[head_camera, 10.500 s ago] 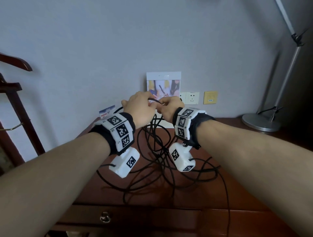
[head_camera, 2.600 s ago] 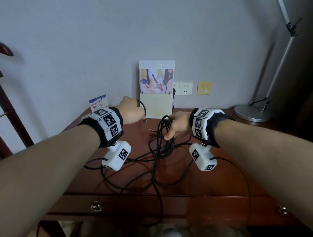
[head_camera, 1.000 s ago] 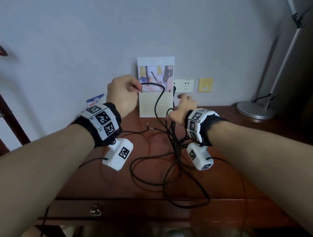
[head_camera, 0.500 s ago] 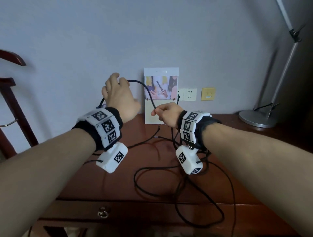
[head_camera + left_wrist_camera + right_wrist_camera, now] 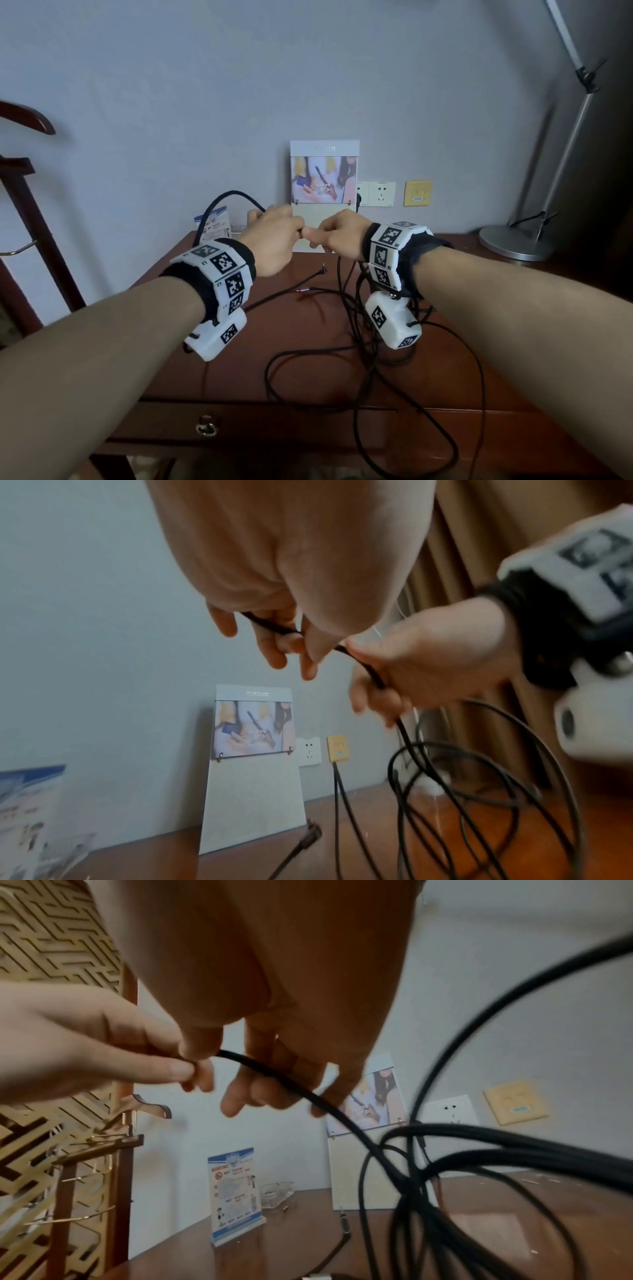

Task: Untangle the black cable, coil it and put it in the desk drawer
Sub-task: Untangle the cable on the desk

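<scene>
The black cable (image 5: 310, 353) lies in loose loops on the wooden desk (image 5: 239, 363) and hangs over its front edge. Two plug ends (image 5: 323, 269) rest on the desk top. My left hand (image 5: 291, 233) and right hand (image 5: 318, 238) are raised close together above the desk's back edge. Each grips the same strand. In the left wrist view my left hand (image 5: 298, 642) pinches the cable (image 5: 404, 731) between thumb and fingers. In the right wrist view my right hand (image 5: 274, 1080) curls round the cable (image 5: 308, 1093). A loop arcs up to the left of my left hand. The drawer (image 5: 257, 425) is closed.
A card stand with a photo (image 5: 323, 192) leans on the wall behind my hands, by wall sockets (image 5: 382, 193). A blue sign (image 5: 214, 224) and a glass ashtray (image 5: 276, 1194) stand at the back left. A lamp base (image 5: 513, 240) is at the right, a wooden rack (image 5: 27, 205) at the left.
My left hand has come down and to the right until it nearly touches my right hand. The strand between the hands is now short, and a loop stands up to the left of my left hand.
</scene>
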